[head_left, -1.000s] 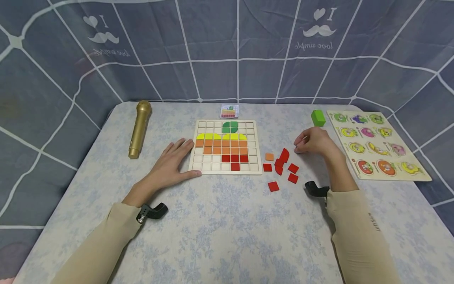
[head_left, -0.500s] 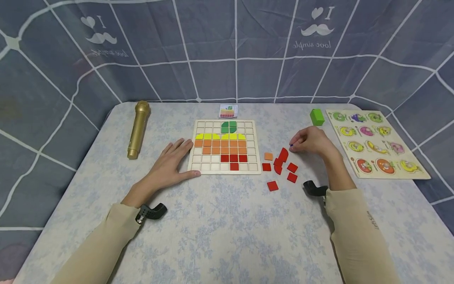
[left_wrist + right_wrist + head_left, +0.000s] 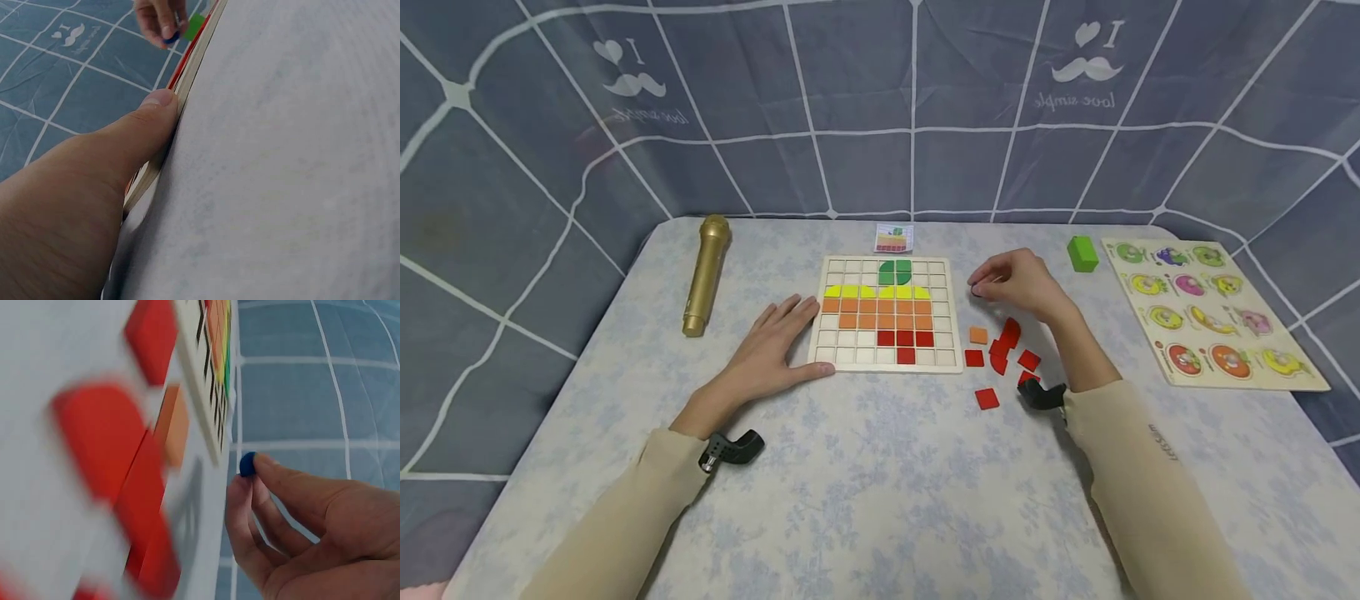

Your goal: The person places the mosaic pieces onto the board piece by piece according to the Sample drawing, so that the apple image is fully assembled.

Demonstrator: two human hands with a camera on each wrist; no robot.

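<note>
My right hand (image 3: 1017, 285) pinches a small rounded blue piece (image 3: 248, 464) between thumb and fingertips, just right of the board's upper right side. My left hand (image 3: 763, 358) rests with fingers spread against the left side of the wooden grid board (image 3: 951, 333), its thumb at the front edge. In the left wrist view the thumb (image 3: 156, 115) lies along that edge. Green, yellow, orange and red tiles fill part of the grid. Beside the board lie an orange tile (image 3: 978, 335) and several red pieces (image 3: 987, 399), some overlapping.
Behind the board lies a small pattern card (image 3: 893, 238). A gold microphone (image 3: 707, 275) stands off to the left. On the right are a green block (image 3: 1082, 253) and a fruit puzzle board (image 3: 1217, 312). A grid-printed curtain (image 3: 865, 175) encloses the table's back and sides.
My right hand has moved left and slightly away from me, from beyond the red pieces to near the board, carrying the blue piece. My left hand stays at the board.
</note>
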